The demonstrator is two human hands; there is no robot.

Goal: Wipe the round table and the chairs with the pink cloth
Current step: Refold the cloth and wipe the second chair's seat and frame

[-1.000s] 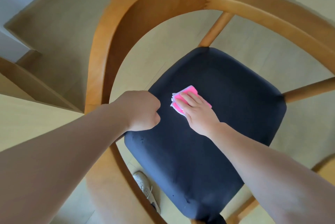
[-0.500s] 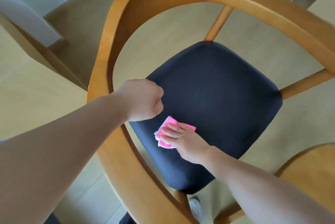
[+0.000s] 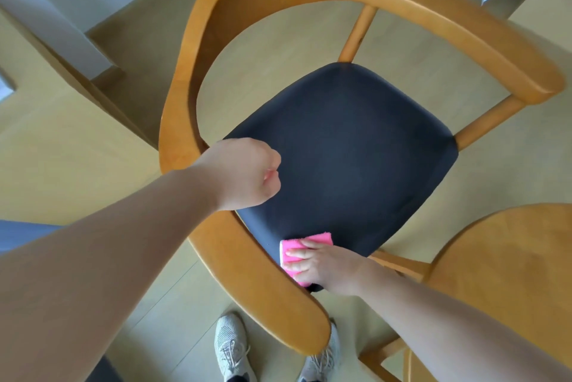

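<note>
pink cloth (image 3: 305, 253) half hidden under right hand (image 3: 328, 270), pressed flat-fingered at near corner of dark seat (image 3: 346, 146), against chair (image 3: 241, 264) armrest. left hand (image 3: 247, 172) clenched, grip hidden. round table (image 3: 507, 264) cut off at right. far seat open.

Pink cloth (image 3: 309, 245), black seat (image 3: 356, 146), grey shoes (image 3: 230, 347).
</note>
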